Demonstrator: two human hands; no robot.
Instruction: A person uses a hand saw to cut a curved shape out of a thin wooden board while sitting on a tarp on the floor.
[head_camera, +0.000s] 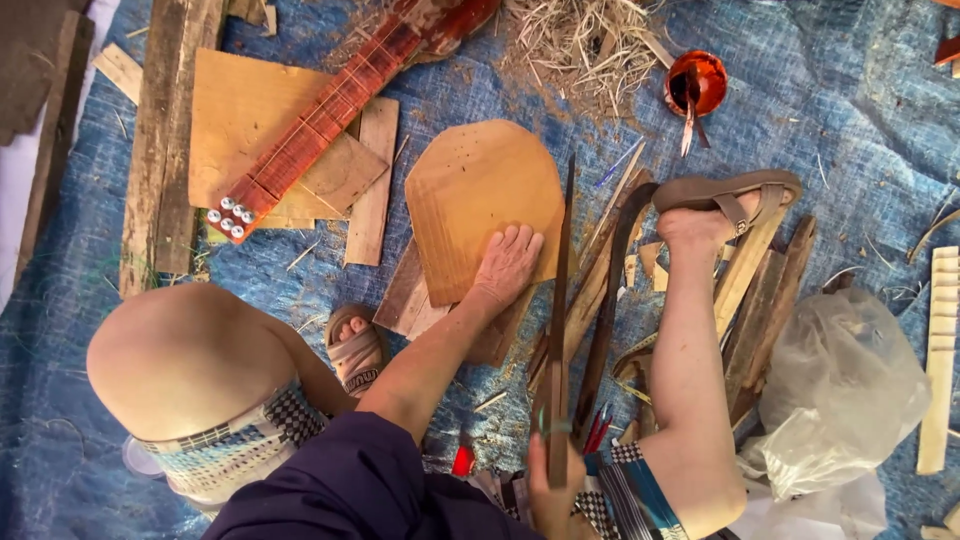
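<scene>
Left hand (507, 265) lies flat and open, I see, on the shield-shaped wooden board (480, 195) on the blue tarp (820, 160); right hand (553, 495) seemingly grips the long blade (562, 300) beside it.

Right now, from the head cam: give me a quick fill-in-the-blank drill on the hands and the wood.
1. The left hand lies flat on a thin ____ board.
2. The right hand grips a long ____ that stands beside the board's right edge.
3. The red instrument neck lies on a blue ____.
4. The sandal near the blade is ____ in colour.

Missing words: wooden; blade; tarp; brown
</scene>
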